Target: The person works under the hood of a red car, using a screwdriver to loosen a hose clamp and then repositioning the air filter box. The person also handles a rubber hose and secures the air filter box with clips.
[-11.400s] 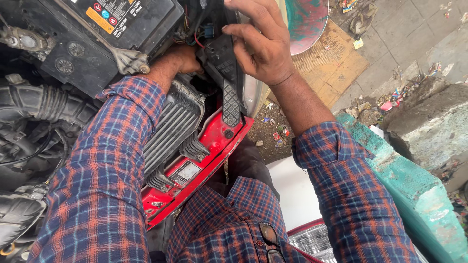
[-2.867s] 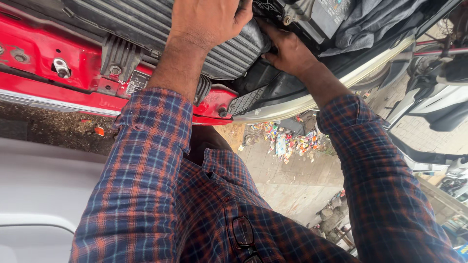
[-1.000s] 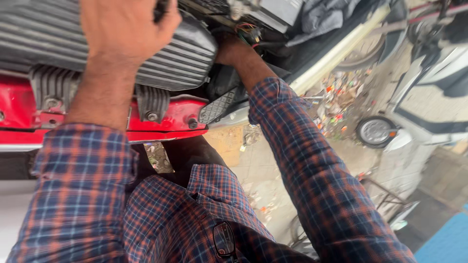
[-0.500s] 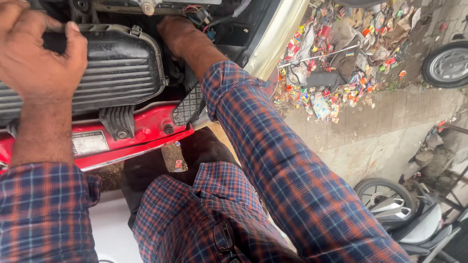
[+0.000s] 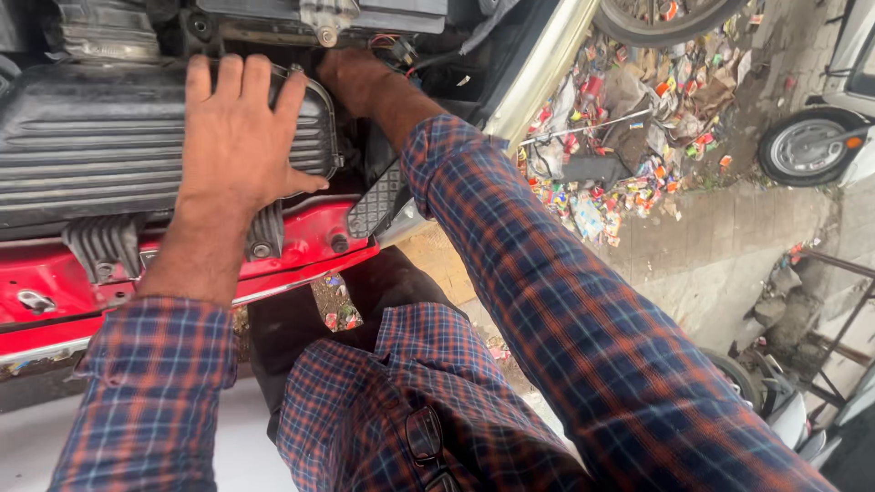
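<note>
My left hand lies flat, fingers spread, on the right end of a black ribbed plastic cover in a red vehicle's engine bay. My right hand reaches deeper, behind that cover's end, near wires and a grey metal part. Its fingers are hidden, so what it grips cannot be seen. Both arms wear a blue and orange checked shirt.
A red body panel with bolts runs below the cover. A black mesh piece hangs at the panel's right end. Litter covers the paved ground to the right. A parked vehicle's wheel stands at the far right.
The view has shifted. My left hand slid right along the ribbed cover to its end and now lies flatter. My right hand stays deep behind the cover.
</note>
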